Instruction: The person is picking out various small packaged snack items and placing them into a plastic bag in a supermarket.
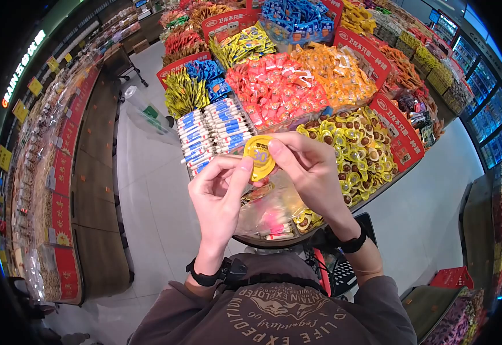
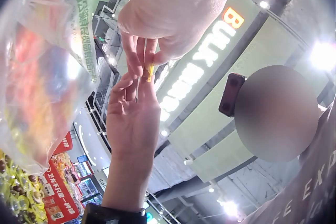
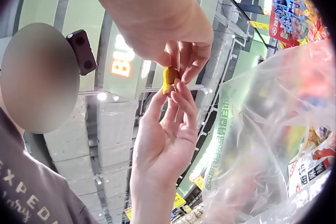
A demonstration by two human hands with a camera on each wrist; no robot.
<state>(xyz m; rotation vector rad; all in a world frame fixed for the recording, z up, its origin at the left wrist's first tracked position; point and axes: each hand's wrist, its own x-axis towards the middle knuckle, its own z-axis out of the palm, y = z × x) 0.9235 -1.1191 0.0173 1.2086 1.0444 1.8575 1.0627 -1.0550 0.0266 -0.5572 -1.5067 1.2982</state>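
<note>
Both hands hold a small snack cup [image 1: 259,158] with a round yellow lid that faces up toward the head camera. My left hand [image 1: 221,192] pinches its left edge between thumb and fingers. From the other side, my right hand [image 1: 313,172] pinches the rim near the top. Seen edge-on in the right wrist view, the cup [image 3: 168,79] shows a yellow rim and a brownish body between the fingertips. Below the hands is a clear plastic bag [image 1: 269,211] with colourful packets inside; green print shows on the bag [image 3: 262,129] in the right wrist view.
A display stand holds heaps of red packets [image 1: 274,92], orange packets [image 1: 337,80], white-and-blue sticks [image 1: 213,129] and yellow snack cups [image 1: 363,152]. Red sign boards [image 1: 397,132] edge it. Shelving [image 1: 98,230] runs along the left, and a red basket [image 1: 452,278] sits at lower right.
</note>
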